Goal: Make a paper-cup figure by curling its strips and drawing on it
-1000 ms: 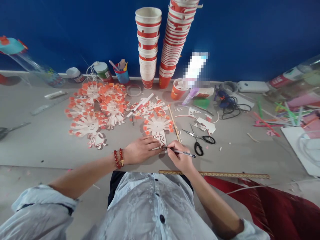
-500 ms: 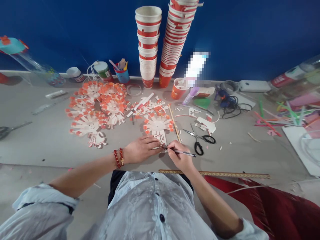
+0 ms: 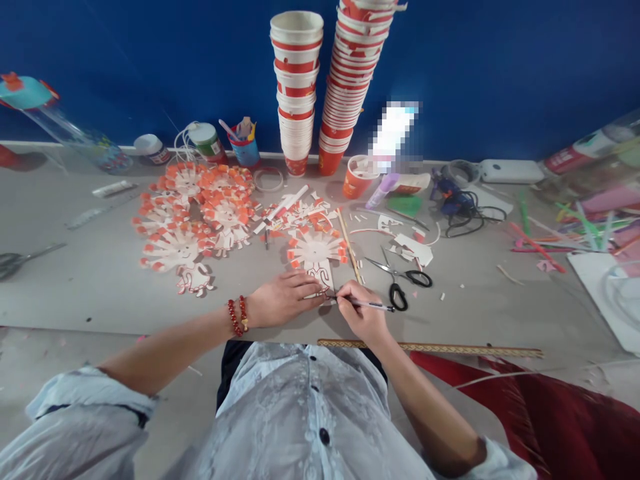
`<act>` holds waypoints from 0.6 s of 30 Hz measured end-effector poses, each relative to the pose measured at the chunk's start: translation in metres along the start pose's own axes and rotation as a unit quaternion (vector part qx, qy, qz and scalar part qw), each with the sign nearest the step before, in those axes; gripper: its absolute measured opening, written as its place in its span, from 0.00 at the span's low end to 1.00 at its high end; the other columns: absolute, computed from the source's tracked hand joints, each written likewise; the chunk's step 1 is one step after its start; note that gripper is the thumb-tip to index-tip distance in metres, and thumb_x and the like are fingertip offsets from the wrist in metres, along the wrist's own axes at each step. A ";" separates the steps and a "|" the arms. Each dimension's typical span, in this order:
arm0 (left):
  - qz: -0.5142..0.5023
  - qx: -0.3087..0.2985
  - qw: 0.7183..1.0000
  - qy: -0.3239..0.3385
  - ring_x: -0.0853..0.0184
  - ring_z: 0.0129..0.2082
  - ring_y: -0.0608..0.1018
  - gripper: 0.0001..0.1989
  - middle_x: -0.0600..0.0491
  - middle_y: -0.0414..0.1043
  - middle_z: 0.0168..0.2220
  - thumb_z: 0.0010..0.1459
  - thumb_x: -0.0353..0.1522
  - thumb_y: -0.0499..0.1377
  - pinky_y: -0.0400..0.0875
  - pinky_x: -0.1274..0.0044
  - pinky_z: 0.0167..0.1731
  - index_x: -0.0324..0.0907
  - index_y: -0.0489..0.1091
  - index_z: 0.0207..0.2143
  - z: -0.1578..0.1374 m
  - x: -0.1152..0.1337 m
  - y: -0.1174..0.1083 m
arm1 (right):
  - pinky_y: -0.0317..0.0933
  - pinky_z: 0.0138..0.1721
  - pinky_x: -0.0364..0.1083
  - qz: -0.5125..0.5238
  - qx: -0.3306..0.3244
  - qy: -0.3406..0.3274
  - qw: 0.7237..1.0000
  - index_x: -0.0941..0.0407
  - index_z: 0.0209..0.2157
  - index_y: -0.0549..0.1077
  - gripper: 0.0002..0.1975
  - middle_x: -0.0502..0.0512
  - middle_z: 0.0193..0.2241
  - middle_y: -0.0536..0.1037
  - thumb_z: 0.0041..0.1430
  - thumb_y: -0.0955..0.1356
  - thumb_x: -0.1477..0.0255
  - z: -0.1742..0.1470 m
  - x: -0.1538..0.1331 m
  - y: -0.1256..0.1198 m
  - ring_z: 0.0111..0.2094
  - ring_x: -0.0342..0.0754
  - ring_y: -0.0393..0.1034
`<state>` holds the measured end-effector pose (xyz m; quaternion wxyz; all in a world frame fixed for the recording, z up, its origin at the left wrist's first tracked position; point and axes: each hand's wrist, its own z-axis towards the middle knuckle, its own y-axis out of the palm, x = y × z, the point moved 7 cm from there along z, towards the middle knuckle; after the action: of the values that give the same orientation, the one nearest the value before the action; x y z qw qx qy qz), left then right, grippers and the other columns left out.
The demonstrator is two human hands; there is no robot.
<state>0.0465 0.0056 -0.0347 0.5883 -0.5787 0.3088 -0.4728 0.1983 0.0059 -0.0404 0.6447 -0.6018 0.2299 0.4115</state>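
Observation:
Under my left hand (image 3: 285, 298) lies a white paper cutout (image 3: 317, 250) with a round, fringed top and orange tips. My left fingers are stretched flat over the lower left of its body, which carries dark curved drawn lines. My right hand (image 3: 363, 311) pinches a pen (image 3: 369, 304), its tip at the lower right of the drawn part. Black-handled scissors (image 3: 400, 277) lie spread on the table to the right of the pen. To the left is a cluster of similar finished-looking orange-tipped cutouts (image 3: 183, 248), some with drawn faces.
Two tall stacks of paper cups (image 3: 296, 93) rise against the blue wall. Paper scraps (image 3: 300, 212) lie beyond the cutout, beside a thin stick (image 3: 351, 247). A scrap-filled cup (image 3: 359, 177) and a purple glue stick (image 3: 383, 191) stand farther back. A patterned strip (image 3: 450, 348) runs along the front edge.
My right hand and the pen have shifted very slightly to the right along the cutout's lower part. My left hand stays flat in the same place.

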 end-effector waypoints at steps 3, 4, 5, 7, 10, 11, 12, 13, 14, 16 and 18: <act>0.001 -0.003 1.000 -0.001 0.62 0.59 0.66 0.20 0.47 0.69 0.55 0.66 0.29 0.50 0.57 0.66 0.61 0.44 0.62 0.60 0.000 0.000 0.000 | 0.52 0.23 0.41 -0.006 0.006 -0.002 1.000 0.53 0.26 0.67 0.07 0.46 0.18 0.67 0.57 0.62 0.73 0.000 -0.002 -0.002 0.21 0.42 0.61; 0.002 -0.002 1.000 -0.001 0.62 0.59 0.66 0.20 0.47 0.69 0.55 0.66 0.29 0.50 0.57 0.66 0.61 0.43 0.62 0.60 0.001 0.000 -0.001 | 0.52 0.22 0.41 -0.007 0.007 -0.002 1.000 0.53 0.25 0.67 0.07 0.46 0.18 0.67 0.57 0.62 0.73 0.000 -0.002 -0.002 0.20 0.42 0.61; 0.002 0.000 1.000 -0.001 0.62 0.59 0.66 0.20 0.47 0.69 0.55 0.66 0.29 0.50 0.58 0.66 0.61 0.43 0.62 0.60 0.001 0.001 -0.001 | 0.52 0.22 0.41 -0.009 0.008 -0.001 1.000 0.53 0.25 0.67 0.07 0.46 0.18 0.67 0.57 0.62 0.73 0.000 -0.003 -0.002 0.20 0.42 0.61; 0.003 0.005 1.000 -0.001 0.62 0.59 0.66 0.20 0.47 0.69 0.54 0.66 0.28 0.51 0.59 0.66 0.60 0.43 0.62 0.59 0.001 0.001 -0.002 | 0.52 0.22 0.41 -0.010 0.009 0.000 1.000 0.53 0.25 0.67 0.08 0.46 0.17 0.66 0.57 0.62 0.73 0.000 -0.003 -0.003 0.20 0.42 0.60; 0.003 0.007 1.000 0.000 0.62 0.59 0.66 0.20 0.47 0.70 0.54 0.65 0.28 0.51 0.59 0.66 0.60 0.44 0.63 0.59 0.002 0.001 -0.003 | 0.52 0.21 0.41 -0.010 0.012 -0.002 1.000 0.53 0.25 0.66 0.07 0.46 0.17 0.66 0.57 0.62 0.73 0.000 -0.003 -0.003 0.20 0.42 0.60; 0.003 0.007 1.000 0.000 0.62 0.59 0.66 0.20 0.47 0.70 0.54 0.66 0.28 0.51 0.59 0.65 0.60 0.44 0.63 0.59 0.002 0.001 -0.003 | 0.52 0.21 0.41 -0.009 0.013 -0.004 1.000 0.53 0.25 0.66 0.07 0.46 0.17 0.66 0.57 0.62 0.73 -0.001 -0.003 -0.003 0.20 0.43 0.60; 0.003 0.005 1.000 0.001 0.62 0.59 0.66 0.20 0.47 0.70 0.54 0.66 0.28 0.51 0.58 0.65 0.61 0.44 0.63 0.59 0.002 0.001 -0.003 | 0.52 0.22 0.41 -0.008 0.014 -0.005 1.000 0.53 0.25 0.66 0.07 0.46 0.17 0.66 0.57 0.62 0.73 -0.001 -0.004 -0.003 0.20 0.43 0.61; 0.002 0.001 1.000 0.001 0.62 0.59 0.66 0.19 0.47 0.70 0.54 0.66 0.28 0.50 0.57 0.65 0.61 0.44 0.63 0.59 0.002 0.001 -0.002 | 0.52 0.22 0.41 -0.008 0.015 -0.005 1.000 0.53 0.25 0.66 0.07 0.46 0.17 0.66 0.57 0.62 0.73 -0.001 -0.004 -0.004 0.20 0.43 0.61; 0.001 -0.001 1.000 0.001 0.62 0.59 0.66 0.19 0.47 0.69 0.54 0.66 0.29 0.50 0.57 0.65 0.61 0.44 0.63 0.59 0.001 0.001 -0.002 | 0.52 0.22 0.41 -0.008 0.015 -0.006 1.000 0.53 0.25 0.66 0.07 0.46 0.18 0.66 0.56 0.62 0.73 -0.001 -0.004 -0.004 0.20 0.43 0.61; 0.000 -0.002 1.000 0.000 0.62 0.59 0.66 0.19 0.47 0.69 0.55 0.67 0.29 0.49 0.56 0.65 0.61 0.44 0.63 0.59 0.001 0.001 -0.002 | 0.52 0.22 0.41 -0.009 0.015 -0.007 1.000 0.53 0.25 0.66 0.07 0.46 0.18 0.66 0.56 0.62 0.74 -0.001 -0.004 -0.004 0.20 0.43 0.60; 0.001 0.001 1.000 0.000 0.62 0.59 0.66 0.19 0.48 0.69 0.54 0.67 0.28 0.49 0.56 0.65 0.61 0.44 0.63 0.59 0.001 0.001 -0.002 | 0.52 0.21 0.41 -0.006 0.015 -0.009 1.000 0.53 0.25 0.66 0.07 0.46 0.18 0.66 0.56 0.62 0.74 -0.001 -0.004 -0.004 0.19 0.42 0.59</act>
<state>0.0475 0.0058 -0.0326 0.5896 -0.5779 0.3090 -0.4722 0.1990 0.0042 -0.0348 0.6583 -0.5898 0.2262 0.4093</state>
